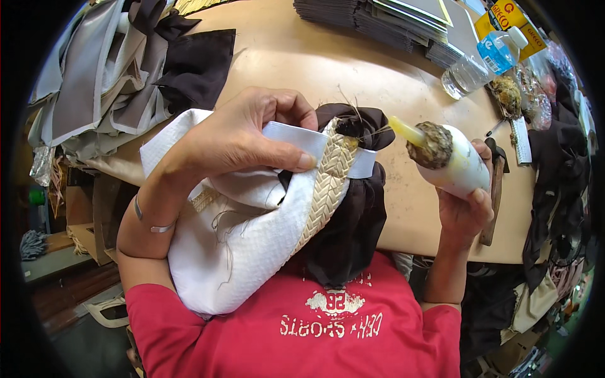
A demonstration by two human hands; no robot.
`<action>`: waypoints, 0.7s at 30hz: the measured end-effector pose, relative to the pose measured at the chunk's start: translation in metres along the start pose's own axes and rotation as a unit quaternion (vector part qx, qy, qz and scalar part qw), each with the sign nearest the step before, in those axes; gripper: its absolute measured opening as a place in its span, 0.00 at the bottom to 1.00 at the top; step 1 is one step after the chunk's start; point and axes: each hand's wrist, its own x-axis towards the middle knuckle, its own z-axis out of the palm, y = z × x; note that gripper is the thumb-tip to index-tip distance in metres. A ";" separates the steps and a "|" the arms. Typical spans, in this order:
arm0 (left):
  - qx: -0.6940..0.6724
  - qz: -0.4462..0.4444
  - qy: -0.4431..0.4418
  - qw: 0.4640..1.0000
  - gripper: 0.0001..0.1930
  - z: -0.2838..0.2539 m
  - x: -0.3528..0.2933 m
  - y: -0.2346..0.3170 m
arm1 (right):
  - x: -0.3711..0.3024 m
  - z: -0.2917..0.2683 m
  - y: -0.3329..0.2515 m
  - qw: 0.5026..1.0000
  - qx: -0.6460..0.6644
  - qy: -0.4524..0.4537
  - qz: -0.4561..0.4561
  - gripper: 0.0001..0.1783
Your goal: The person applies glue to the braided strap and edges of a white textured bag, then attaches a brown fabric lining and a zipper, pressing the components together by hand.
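My left hand [261, 129] pinches a flat white strip [293, 133] between thumb and fingers. The strip lies across a white quilted fabric piece [236, 264] edged with cream braided trim [329, 179]. Loose threads hang from that piece, and dark brown cloth [350, 227] is gathered behind it. In my right hand [469, 205] is a white glue bottle [463, 164], tilted, its yellowish nozzle [408, 131] pointing left toward the top end of the trim. A brown dried crust surrounds the nozzle's base. Fine strands stretch between the nozzle tip and the trim, where a yellowish smear shows.
A hammer [495, 201] lies right of my right hand, near a ruler [521, 140]. Beyond are a clear water bottle [479, 66], a yellow box [510, 28] and stacked grey sheets [403, 25]. Grey and dark fabric pieces [107, 69] pile up at the far left.
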 end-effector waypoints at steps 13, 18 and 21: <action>0.043 0.032 0.037 0.998 0.09 0.015 -0.015 0.008 | 0.000 0.000 0.004 0.995 -0.059 0.000 -0.086 0.33; 0.010 0.056 0.044 0.997 0.10 0.011 -0.013 0.012 | -0.001 0.005 -0.020 0.938 -0.270 -0.064 -0.206 0.30; -0.043 0.087 0.060 0.993 0.11 0.006 -0.004 0.013 | -0.003 0.009 -0.042 0.916 -0.296 -0.113 -0.248 0.31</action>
